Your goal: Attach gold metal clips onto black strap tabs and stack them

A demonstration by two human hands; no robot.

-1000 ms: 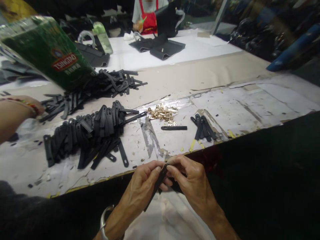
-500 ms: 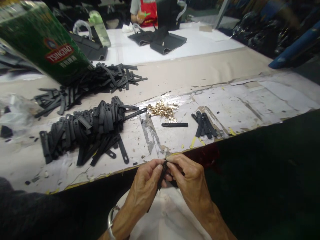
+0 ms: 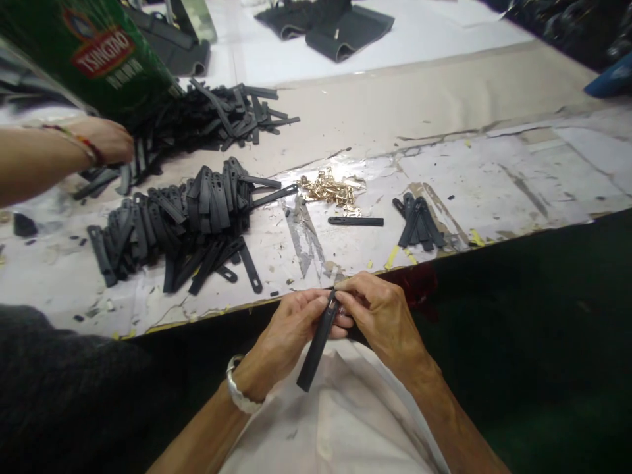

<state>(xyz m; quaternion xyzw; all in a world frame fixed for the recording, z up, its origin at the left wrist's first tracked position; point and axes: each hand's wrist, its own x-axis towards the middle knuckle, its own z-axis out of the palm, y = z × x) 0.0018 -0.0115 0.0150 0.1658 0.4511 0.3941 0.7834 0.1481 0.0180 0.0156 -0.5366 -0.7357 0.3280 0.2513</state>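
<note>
My left hand (image 3: 291, 329) and my right hand (image 3: 382, 316) meet just below the table's near edge, both pinching the top end of one black strap (image 3: 316, 345) that hangs down over my lap. A big heap of black straps (image 3: 172, 224) lies on the table to the left. In the middle of the table sits a small pile of gold metal clips (image 3: 330, 191), a single strap (image 3: 355, 221) just in front of it. A small bundle of straps (image 3: 419, 222) rests to the right.
Another person's hand (image 3: 106, 141) reaches in from the left near a second strap heap (image 3: 222, 118). A green Tsingtao box (image 3: 93, 56) stands at the back left. Dark fabric pieces (image 3: 340, 23) lie on the far table. Tape scraps (image 3: 303, 240) litter the worn tabletop.
The camera has tilted down and closer. The strap now hangs lower from my fingers. The other person's hand has come back in at the left.
</note>
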